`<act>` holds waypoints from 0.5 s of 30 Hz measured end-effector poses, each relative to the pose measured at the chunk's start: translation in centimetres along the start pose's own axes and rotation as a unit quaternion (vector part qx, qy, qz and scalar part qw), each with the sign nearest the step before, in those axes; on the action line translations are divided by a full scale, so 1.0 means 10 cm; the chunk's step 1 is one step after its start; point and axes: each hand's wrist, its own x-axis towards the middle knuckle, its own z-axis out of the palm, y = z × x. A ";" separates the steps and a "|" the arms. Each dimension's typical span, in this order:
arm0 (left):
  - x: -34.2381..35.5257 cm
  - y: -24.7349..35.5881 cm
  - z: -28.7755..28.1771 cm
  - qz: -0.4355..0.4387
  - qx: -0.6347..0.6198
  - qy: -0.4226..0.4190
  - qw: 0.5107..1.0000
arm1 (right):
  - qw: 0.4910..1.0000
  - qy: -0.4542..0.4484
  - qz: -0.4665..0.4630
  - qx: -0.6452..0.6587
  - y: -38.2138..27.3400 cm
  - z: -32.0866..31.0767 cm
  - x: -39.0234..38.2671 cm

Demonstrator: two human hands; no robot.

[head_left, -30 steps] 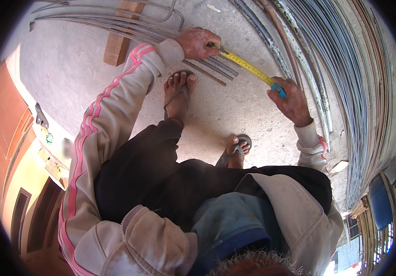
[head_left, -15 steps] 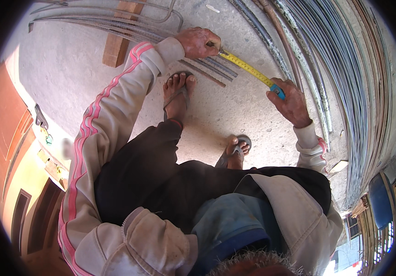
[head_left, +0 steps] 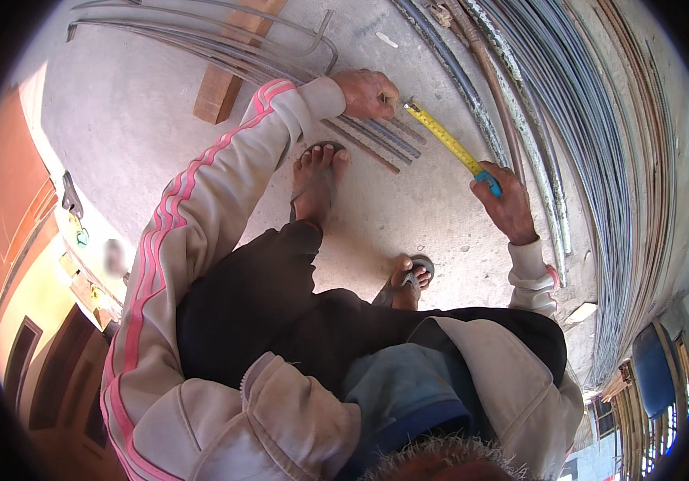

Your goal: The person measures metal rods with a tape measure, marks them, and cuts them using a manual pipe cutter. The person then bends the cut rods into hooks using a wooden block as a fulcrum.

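Observation:
My right hand [head_left: 509,204] grips the blue case of a tape measure [head_left: 489,183]. Its yellow blade [head_left: 445,140] reaches out stiffly toward my left hand [head_left: 366,94]. A small gap lies between the blade's metal tip and my left fingers. Those fingers are curled closed, and whatever they may hold is hidden. Under and beside my left hand lie several thin steel rods [head_left: 376,152], their cut ends pointing right, just beyond my left foot.
A wooden block [head_left: 218,94] props up the rods at the upper left. Along the right runs a thick bundle of long rods [head_left: 601,160], with rusty and white-flecked pipes [head_left: 513,96] beside it. My sandalled feet [head_left: 316,180] stand on the concrete floor [head_left: 433,216].
My left hand has come off the tape's tip and shifted slightly right and down. The blade between the hands now slopes more steeply. My right hand is slightly lower, still holding the case.

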 end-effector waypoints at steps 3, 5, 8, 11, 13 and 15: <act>0.04 -0.04 0.01 -0.005 0.005 -0.020 1.000 | 1.000 0.004 0.023 0.019 0.06 0.07 -0.04; 0.09 -0.07 0.01 -0.018 -0.011 -0.051 0.998 | 0.999 0.004 0.040 0.019 0.07 0.12 -0.07; 0.10 -0.11 0.03 -0.001 -0.023 -0.048 0.999 | 0.999 -0.001 0.029 0.020 0.07 0.12 -0.07; 0.09 -0.13 0.03 0.034 0.012 -0.020 0.999 | 0.999 0.014 -0.022 -0.034 0.02 0.04 -0.03; 0.09 -0.13 0.03 0.027 -0.004 -0.031 0.999 | 0.999 -0.001 -0.007 -0.054 -0.02 -0.02 0.00; 0.10 -0.11 0.02 0.017 -0.005 -0.037 0.999 | 0.998 -0.006 -0.010 -0.058 -0.07 -0.04 0.01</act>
